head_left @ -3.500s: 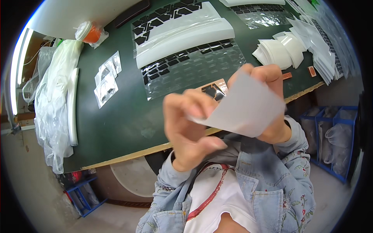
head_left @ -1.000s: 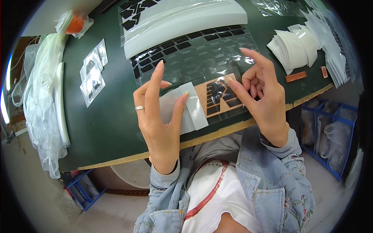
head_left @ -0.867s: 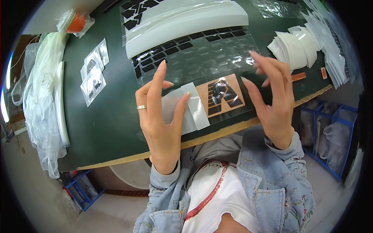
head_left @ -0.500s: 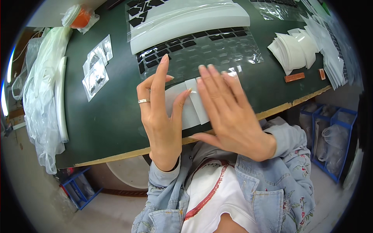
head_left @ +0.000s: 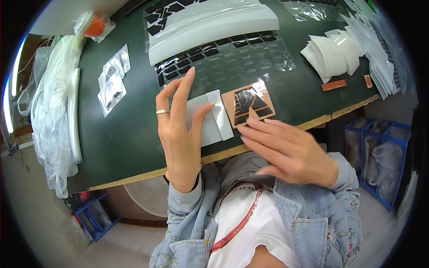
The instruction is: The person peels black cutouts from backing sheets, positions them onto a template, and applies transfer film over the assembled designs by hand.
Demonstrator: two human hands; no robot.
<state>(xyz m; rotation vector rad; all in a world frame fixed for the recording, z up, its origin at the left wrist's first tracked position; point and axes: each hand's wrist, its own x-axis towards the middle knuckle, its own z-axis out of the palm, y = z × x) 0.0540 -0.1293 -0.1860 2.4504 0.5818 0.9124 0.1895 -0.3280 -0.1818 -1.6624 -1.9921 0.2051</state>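
My left hand [head_left: 178, 127] wears a ring and has its fingers apart. Its thumb rests on a folded whitish sheet [head_left: 208, 130] lying flat on the green tabletop. Beside that sheet sits a square brown card [head_left: 228, 100] with a dark glossy patch and a clear film on it. My right hand [head_left: 289, 149] reaches in with stretched fingers, their tips at the card's near edge. Whether they touch it I cannot tell. Beyond both hands spreads a clear plastic sheet [head_left: 239, 60] with rows of black die-cut pieces along its far part.
Small clear bags [head_left: 111, 93] lie at the left, near a heap of plastic film [head_left: 56, 120]. White paper pieces [head_left: 328, 56] and a reddish-brown bar [head_left: 334, 85] are at the right. Blue racks [head_left: 377, 156] stand below the table's edge.
My right hand has drawn back toward me and to the right, uncovering the brown card. My left hand has stayed nearly in place over the whitish sheet.
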